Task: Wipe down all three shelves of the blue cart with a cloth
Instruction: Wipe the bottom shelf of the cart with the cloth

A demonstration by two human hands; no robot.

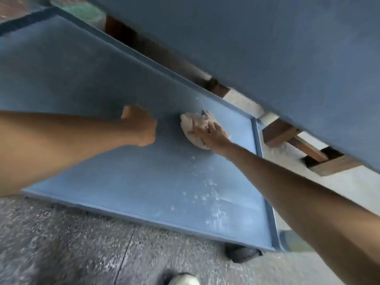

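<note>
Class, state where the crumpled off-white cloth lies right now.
In the head view, the crumpled off-white cloth lies on the blue cart's low shelf, toward its right rim, under the right hand.

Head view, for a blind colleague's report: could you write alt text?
A person's right hand presses a bunched pale cloth onto the cart's low blue shelf with straight fingers. The left hand is a fist beside it, holding nothing visible. White specks dot the shelf nearer the camera; an upper shelf looms overhead.
</note>
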